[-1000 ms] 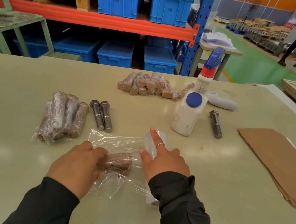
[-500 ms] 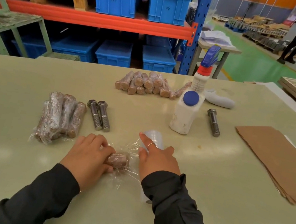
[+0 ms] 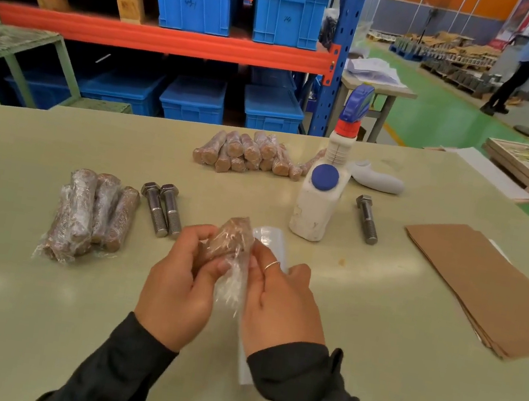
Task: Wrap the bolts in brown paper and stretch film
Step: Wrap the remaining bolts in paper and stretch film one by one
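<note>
Now, held item: paper-wrapped bolt at frame centre, lifted off the table, loose stretch film trailing below it.
Left hand: left hand curled round the bolt's lower part, thumb on its near side.
Right hand: right hand pinching the film beside the bolt, fingers bent; both hands close together, nearly touching.
Film roll: film roll lying on the table, mostly hidden behind the right hand.
Handling guess: steel core so likely heavy and stiff for its size; paper skin gives grip; film is thin, clingy, tears or bunches easily. Best hold looks like mid-shank, leaving both ends free for folding the film over.
Done pile: film-wrapped bolts left of centre; paper-only bolts upper centre.
Still bare: two bare bolts just left of the hands; single bolt right of the white bottle.
Paper stock: brown paper sheets at right, well apart.
Open room: wide bare table below and lower left of the hands; also between hands and paper.
Edges: far table edge at upper centre, right edge past the paper; near edge out of frame.
Watch: bare bolts near the left hand could roll if knocked.
</note>
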